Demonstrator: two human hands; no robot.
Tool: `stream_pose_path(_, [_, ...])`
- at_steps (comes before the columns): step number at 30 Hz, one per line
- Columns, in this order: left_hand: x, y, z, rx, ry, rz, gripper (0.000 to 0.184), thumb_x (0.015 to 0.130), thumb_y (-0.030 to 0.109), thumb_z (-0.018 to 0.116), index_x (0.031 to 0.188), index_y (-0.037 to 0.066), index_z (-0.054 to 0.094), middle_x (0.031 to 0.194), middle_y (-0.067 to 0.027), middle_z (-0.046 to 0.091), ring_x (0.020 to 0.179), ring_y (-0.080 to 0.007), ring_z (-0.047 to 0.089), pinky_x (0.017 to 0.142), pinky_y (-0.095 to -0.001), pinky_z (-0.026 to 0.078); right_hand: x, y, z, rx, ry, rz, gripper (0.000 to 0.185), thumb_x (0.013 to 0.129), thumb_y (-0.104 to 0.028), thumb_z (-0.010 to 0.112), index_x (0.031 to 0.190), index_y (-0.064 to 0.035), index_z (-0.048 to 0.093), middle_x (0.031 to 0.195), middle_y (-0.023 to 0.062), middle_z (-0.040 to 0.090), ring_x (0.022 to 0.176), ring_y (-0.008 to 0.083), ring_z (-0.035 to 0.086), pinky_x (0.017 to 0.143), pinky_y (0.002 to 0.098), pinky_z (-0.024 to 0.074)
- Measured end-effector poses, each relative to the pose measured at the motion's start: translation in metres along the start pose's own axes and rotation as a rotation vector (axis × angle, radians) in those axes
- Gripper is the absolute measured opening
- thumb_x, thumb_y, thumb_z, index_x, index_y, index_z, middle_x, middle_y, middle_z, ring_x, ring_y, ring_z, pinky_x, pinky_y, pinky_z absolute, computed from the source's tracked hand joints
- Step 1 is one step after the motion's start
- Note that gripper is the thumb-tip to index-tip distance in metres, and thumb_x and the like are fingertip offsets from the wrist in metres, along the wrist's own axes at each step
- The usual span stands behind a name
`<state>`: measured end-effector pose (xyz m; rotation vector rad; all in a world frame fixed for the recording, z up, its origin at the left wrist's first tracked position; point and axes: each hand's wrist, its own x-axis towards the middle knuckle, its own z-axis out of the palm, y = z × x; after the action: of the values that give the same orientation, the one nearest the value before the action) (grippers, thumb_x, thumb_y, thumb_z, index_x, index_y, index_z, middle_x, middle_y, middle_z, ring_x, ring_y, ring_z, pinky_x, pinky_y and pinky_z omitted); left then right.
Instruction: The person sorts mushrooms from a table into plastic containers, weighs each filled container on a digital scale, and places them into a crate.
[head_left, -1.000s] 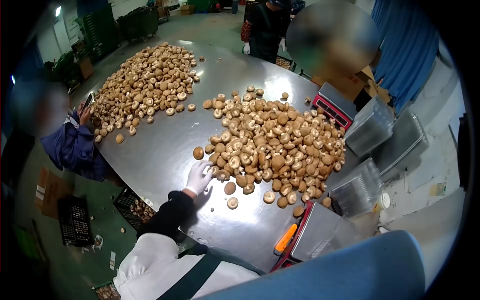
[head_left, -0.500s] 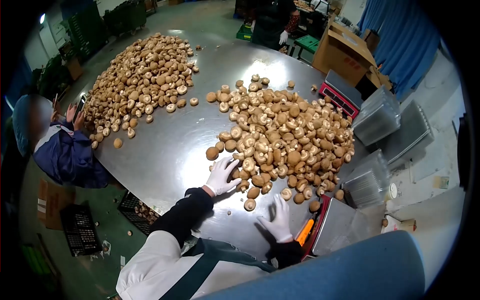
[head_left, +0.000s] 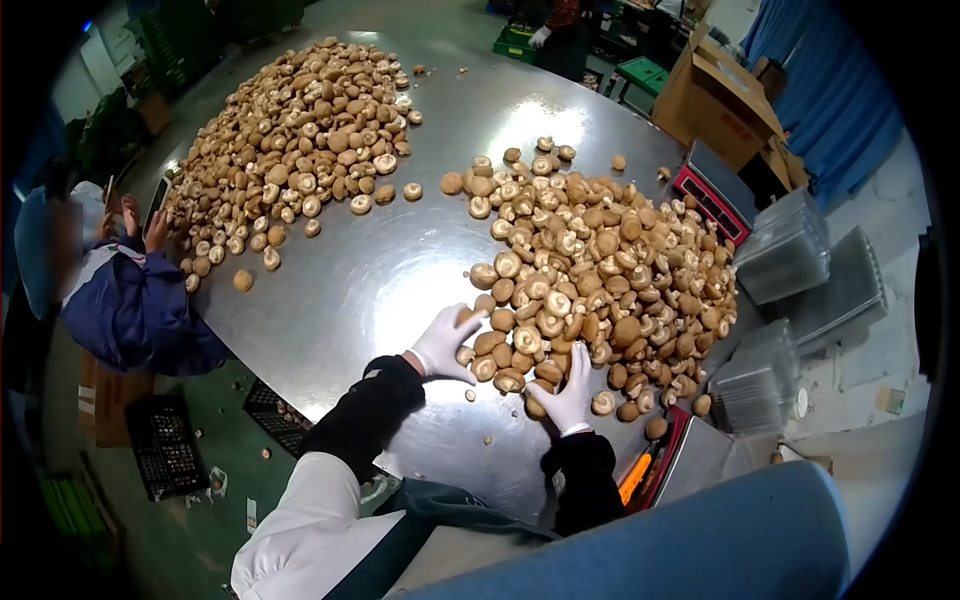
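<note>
A large heap of brown mushrooms with pale stems (head_left: 610,260) lies on the metal table (head_left: 340,300) in front of me. At its near left edge, my left hand (head_left: 444,345), in a white glove, rests against several mushrooms with its fingers spread. My right hand (head_left: 568,396), also white-gloved, is at the near side of the heap. Its thumb and fingers stand apart, touching mushrooms there. Between the two hands sits a small cluster of mushrooms (head_left: 508,380). Some fingertips are hidden among the caps.
Another mushroom pile (head_left: 300,130) covers the table's far left, beside a person in blue (head_left: 140,310). To the right stand a red scale (head_left: 712,200), stacked clear trays (head_left: 785,245) and a cardboard box (head_left: 715,105). An orange-handled tool (head_left: 635,478) lies near a second scale (head_left: 690,460).
My right hand has moved forward from the bare table to the mushrooms. My left hand stays at the left edge, and mushrooms near it have shifted. The view has tilted slightly.
</note>
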<state>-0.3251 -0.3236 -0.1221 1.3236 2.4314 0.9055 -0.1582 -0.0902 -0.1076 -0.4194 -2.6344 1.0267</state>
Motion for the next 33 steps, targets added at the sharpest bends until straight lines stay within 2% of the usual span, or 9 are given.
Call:
stream_pose_path(6, [-0.004,0.022,0.02,-0.08,0.092,0.113,0.094,0.053,0.05,0.085,0.133,0.018,0.049,0.133,-0.0233,0.033,0.121,-0.0434,0.034,0.103,-0.0486,0.035,-0.041,-0.007,0.019,0.038,0.118,-0.188,0.099,0.055,-0.032,0.087,0.135,-0.0025,0.037,0.135,0.0239,0.032,0.125,0.0408,0.037,0.102,0.048,0.0352])
stream_pose_path(13, [0.0,0.022,0.001,-0.016,-0.042,0.083,0.092,0.053,0.035,0.086,0.135,0.022,0.046,0.143,-0.0213,0.028,0.124,-0.0429,0.036,0.102,-0.0465,0.038,-0.033,-0.032,0.031,-0.264,0.122,-0.137,0.082,0.062,-0.034,0.083,0.128,-0.0012,0.047,0.131,0.0247,0.037,0.116,0.0442,0.039,0.098,0.0518,0.036])
stream_pose_path(17, [-0.014,0.012,-0.006,0.209,0.119,0.144,0.088,0.054,0.035,0.087,0.131,0.018,0.048,0.138,-0.0208,0.033,0.119,-0.0401,0.041,0.097,-0.044,0.042,-0.035,-0.027,0.031,-0.225,0.154,-0.169,0.079,0.063,-0.033,0.082,0.127,-0.0008,0.047,0.131,0.0241,0.037,0.116,0.0437,0.04,0.098,0.0509,0.0364])
stream_pose_path(19, [-0.029,0.017,-0.002,0.108,0.167,0.001,0.077,0.06,0.032,0.082,0.128,0.017,0.05,0.129,-0.0182,0.042,0.113,-0.0359,0.046,0.094,-0.0438,0.041,-0.037,-0.025,0.034,-0.2,0.177,-0.168,0.079,0.063,-0.033,0.082,0.127,-0.0005,0.047,0.131,0.0244,0.038,0.116,0.0437,0.04,0.097,0.0512,0.0365])
stream_pose_path(21, [-0.038,0.022,0.007,-0.009,0.148,-0.164,0.047,0.07,0.025,0.075,0.111,0.012,0.055,0.11,-0.0121,0.054,0.094,-0.0287,0.056,0.081,-0.0371,0.048,-0.038,-0.023,0.035,-0.22,0.163,-0.163,0.086,0.062,-0.028,0.083,0.133,-0.0031,0.042,0.134,0.0266,0.034,0.118,0.0454,0.041,0.096,0.0493,0.039])
stream_pose_path(24, [-0.05,0.009,0.021,0.059,0.232,-0.105,0.033,0.075,0.016,0.072,0.104,0.008,0.056,0.101,-0.0117,0.057,0.086,-0.0258,0.059,0.078,-0.0331,0.049,-0.038,-0.023,0.036,-0.212,0.155,-0.154,0.089,0.062,-0.028,0.083,0.135,-0.0024,0.038,0.137,0.0274,0.031,0.12,0.0464,0.039,0.098,0.0499,0.0379])
stream_pose_path(27, [-0.068,0.025,0.0,-0.422,0.422,-0.273,0.021,0.083,0.002,0.062,0.103,0.004,0.055,0.094,-0.0103,0.058,0.086,-0.0174,0.061,0.076,-0.0288,0.049,-0.042,-0.024,0.026,-0.117,0.088,-0.116,0.098,0.062,-0.031,0.083,0.139,0.0002,0.031,0.139,0.0322,0.026,0.127,0.0487,0.031,0.103,0.0524,0.0313])
stream_pose_path(29, [-0.106,0.002,0.004,-0.781,0.565,-0.393,0.024,0.084,0.004,0.062,0.105,0.004,0.053,0.094,-0.0076,0.057,0.086,-0.015,0.059,0.076,-0.0289,0.049,-0.049,-0.027,0.018,-0.08,0.078,-0.124,0.099,0.062,-0.03,0.083,0.139,0.0014,0.028,0.141,0.0331,0.023,0.128,0.0494,0.029,0.104,0.0522,0.0301])
stream_pose_path(33, [-0.211,-0.022,-0.055,-0.261,0.873,-0.673,0.027,0.078,0.0,0.058,0.103,0.004,0.051,0.092,-0.0057,0.057,0.081,-0.0127,0.057,0.072,-0.0257,0.047,-0.07,-0.021,0.01,-0.116,0.071,-0.105,0.107,0.062,-0.029,0.084,0.144,-0.0012,0.021,0.144,0.0311,0.019,0.133,0.0486,0.024,0.107,0.0495,0.0287])
